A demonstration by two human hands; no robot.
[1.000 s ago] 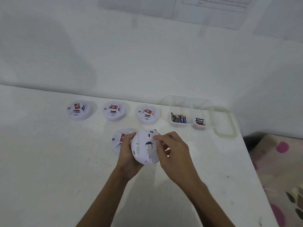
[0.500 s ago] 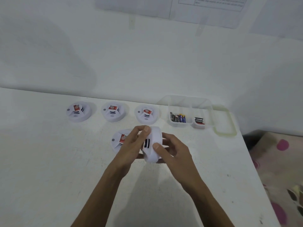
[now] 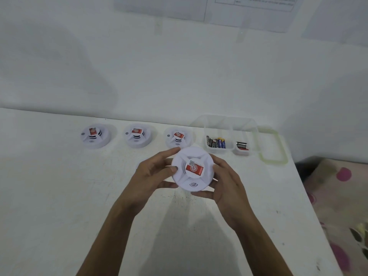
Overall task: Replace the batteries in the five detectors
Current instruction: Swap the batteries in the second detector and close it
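A round white detector [image 3: 192, 169] with a red sticker is held face up above the table between both hands. My left hand [image 3: 153, 175] grips its left rim with fingers and thumb. My right hand [image 3: 226, 186] cups its right and lower rim. Three more white detectors [image 3: 94, 136] [image 3: 137, 135] [image 3: 178, 137] sit face up in a row at the back. Another detector lies hidden behind my left hand. A clear box [image 3: 229, 151] holds several batteries [image 3: 216, 142] in its left compartment and a few batteries [image 3: 242, 146] in its right one.
The box's green-rimmed lid [image 3: 273, 161] lies just right of the box near the table's right edge. A white wall stands close behind the detectors. A patterned fabric [image 3: 338, 196] lies beyond the table on the right.
The held detector has been turned over from back side up to sticker side up. My right hand moved from its back opening to its right rim.
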